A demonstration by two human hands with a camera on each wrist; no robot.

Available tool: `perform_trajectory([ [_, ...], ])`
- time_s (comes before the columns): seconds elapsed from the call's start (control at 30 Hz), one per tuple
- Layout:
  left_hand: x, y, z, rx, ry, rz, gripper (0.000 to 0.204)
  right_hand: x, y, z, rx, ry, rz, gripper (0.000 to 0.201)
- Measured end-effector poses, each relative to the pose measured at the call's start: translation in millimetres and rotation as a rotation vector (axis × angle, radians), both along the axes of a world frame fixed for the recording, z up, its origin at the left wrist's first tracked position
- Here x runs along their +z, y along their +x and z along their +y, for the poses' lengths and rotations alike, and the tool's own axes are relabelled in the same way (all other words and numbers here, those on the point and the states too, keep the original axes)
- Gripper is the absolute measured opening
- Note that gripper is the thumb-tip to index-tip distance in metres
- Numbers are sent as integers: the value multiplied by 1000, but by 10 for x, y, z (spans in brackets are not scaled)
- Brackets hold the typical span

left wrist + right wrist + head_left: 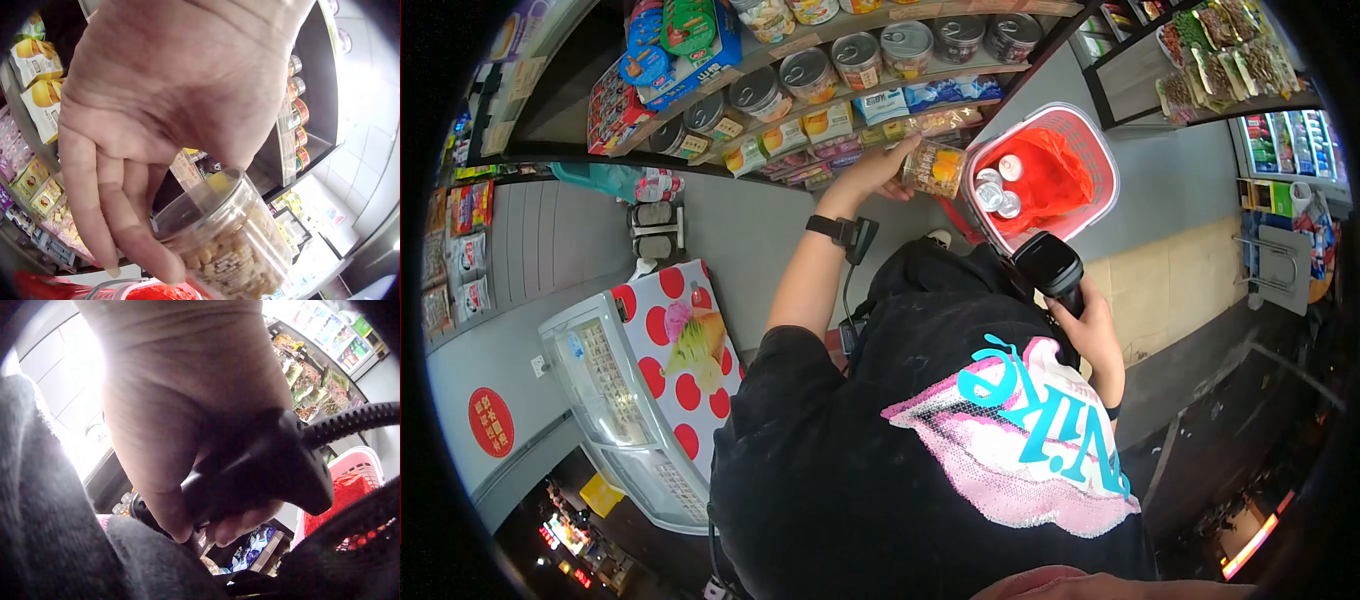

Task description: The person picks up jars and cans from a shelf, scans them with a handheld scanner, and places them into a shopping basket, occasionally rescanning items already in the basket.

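A clear plastic jar of light brown, nut-like snack pieces (933, 170) is held by its end in my left hand (876, 174). In the left wrist view the fingers (134, 234) curl along the side of this jar (234, 250). The jar is tilted beside the left rim of a pink and white shopping basket (1108, 160). A red plastic bag (1068, 170) lines the basket, and several cans (990, 192) lie inside it. My right hand (1090, 325) grips the handle of a black handheld scanner (1048, 262) near the basket's front edge; a coiled cord (356, 422) runs from it in the right wrist view.
Shelves of canned goods (858, 58) and bagged snacks (828, 122) stand ahead. A chest freezer with red dots (670, 370) is at left. Packaged goods (1225, 60) hang at the far right, near a drinks fridge (1293, 145). A shoe (940, 238) shows below the jar.
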State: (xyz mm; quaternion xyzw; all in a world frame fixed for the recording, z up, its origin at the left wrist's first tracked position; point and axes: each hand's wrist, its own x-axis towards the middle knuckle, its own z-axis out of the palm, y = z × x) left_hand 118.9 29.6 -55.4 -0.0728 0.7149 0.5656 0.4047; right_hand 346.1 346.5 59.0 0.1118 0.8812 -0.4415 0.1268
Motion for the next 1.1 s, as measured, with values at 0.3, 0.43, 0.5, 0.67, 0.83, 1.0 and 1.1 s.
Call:
perform_trajectory([
  [0.3,7,4,1,21,-20,69,87,18,-36,6,14,30,-4,36],
  [0.43,77,-18,-144,-24,-208,198,87,8,-37,14,8,43,-13,36],
  [0.5,85,6,-272,-26,-550,611,83,6,-33,17,5,43,-19,36],
  [0.67,693,48,-604,40,-782,673,76,-5,-28,9,1,21,1,35],
  [0.83,745,-58,-901,114,-964,858,79,23,-45,-22,19,37,-35,33],
  [1.0,913,-132,-899,121,-969,881,86,14,-25,-72,11,-13,47,31],
  [1.1,944,-196,-859,101,-1009,911,89,45,-7,-81,9,12,32,31],
])
